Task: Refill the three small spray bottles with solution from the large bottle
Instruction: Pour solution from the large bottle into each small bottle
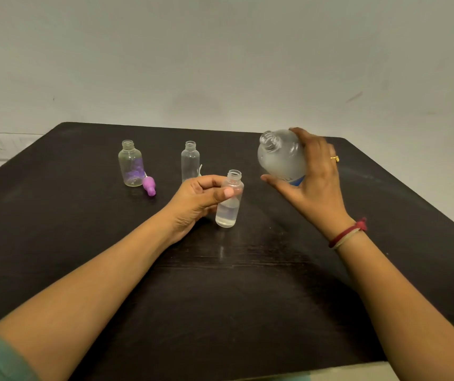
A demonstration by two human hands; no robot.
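Observation:
My left hand grips a small clear bottle that stands uncapped on the dark table, with clear liquid in its lower part. My right hand holds the large frosted bottle in the air, tilted, its open mouth turned up and left, above and right of the small bottle. Two more uncapped small bottles stand further back: one with purple marks at the left, one plain just behind my left hand.
A purple spray cap lies on the table beside the left bottle. Something white peeks out behind the middle bottle. A pale wall rises behind the table's far edge. A light strip runs along the near edge.

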